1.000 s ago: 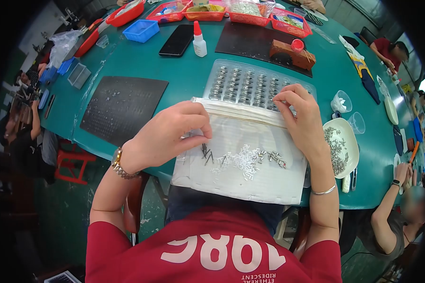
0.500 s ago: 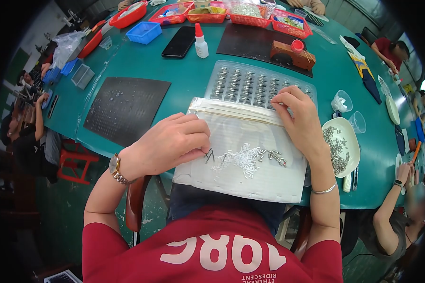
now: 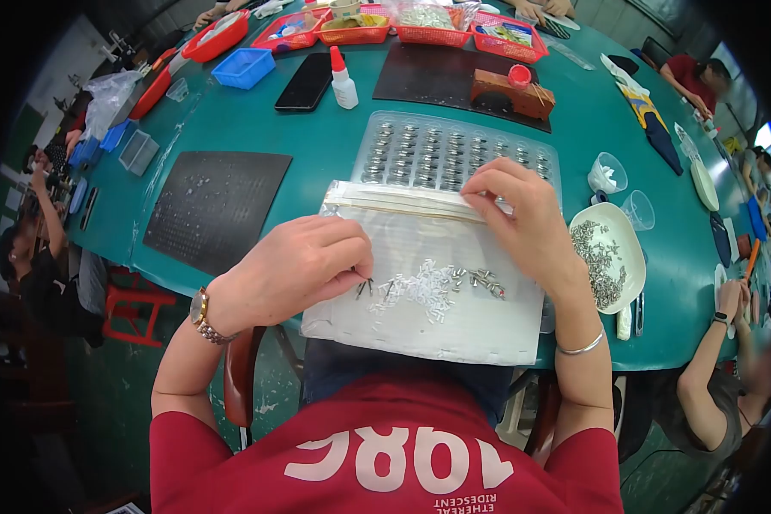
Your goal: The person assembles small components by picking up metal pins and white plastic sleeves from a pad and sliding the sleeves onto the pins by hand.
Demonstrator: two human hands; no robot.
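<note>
A white plastic-covered board (image 3: 480, 332) lies at the table edge, against the person's lap. Small white tube-like pieces (image 3: 428, 289) are heaped on it, with a few metal pieces (image 3: 487, 281) to their right. My left hand (image 3: 304, 264) is closed in a pinch over the board's left part, beside some thin dark pins (image 3: 364, 288); whatever its fingertips hold is hidden. Near the board's far edge, my right hand (image 3: 516, 204) pinches thumb and forefinger together, and what is between them is too small to make out. Just beyond stands a clear tray (image 3: 420, 115) with rows of shiny metal parts.
A cream dish (image 3: 633, 287) of small metal pieces is at the right, beside clear cups (image 3: 608, 171). Left lies a dark mat (image 3: 218, 206). Farther back are a phone (image 3: 304, 83), a red-capped bottle (image 3: 343, 81) and red baskets (image 3: 435, 36). Other people sit around the table.
My right hand has shifted slightly left and down, from over the tray to the board's far edge. The left hand stays pinched by the dark pins. The whole view has shifted slightly.
</note>
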